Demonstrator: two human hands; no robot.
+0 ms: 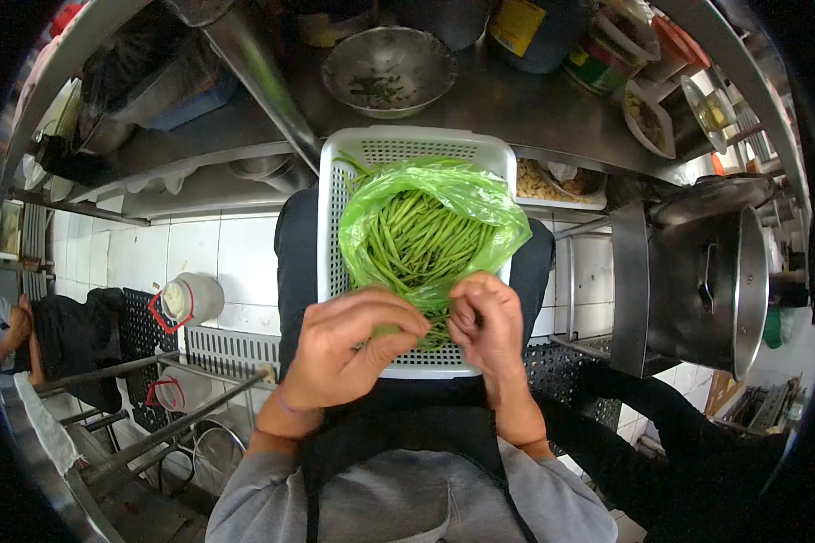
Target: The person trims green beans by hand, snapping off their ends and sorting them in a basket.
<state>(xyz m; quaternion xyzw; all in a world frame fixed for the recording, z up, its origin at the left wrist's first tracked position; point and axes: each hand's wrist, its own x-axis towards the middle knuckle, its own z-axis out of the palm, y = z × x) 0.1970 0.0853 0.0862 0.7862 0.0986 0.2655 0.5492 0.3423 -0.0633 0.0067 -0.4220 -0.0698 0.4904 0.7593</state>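
Note:
On my lap rests a white perforated plastic basket (328, 226). Inside it sits a green translucent plastic bag (493, 195), its mouth spread wide around a heap of green beans (426, 231). More green beans lie in the basket beneath my fingers, near its front edge. My left hand (353, 342) is over the front left of the basket, thumb and fingertips pinched together. Curled closed, my right hand (491, 324) is just right of it, beside the bag's lower edge. What either pinch holds, if anything, is too small or hidden to tell.
A metal bowl (389, 68) with green scraps stands on the steel shelf ahead. To the right is a large steel pot (711, 290). White buckets with red handles (190, 300) stand on the left. Other people's dark-clothed legs (607, 425) show at both sides.

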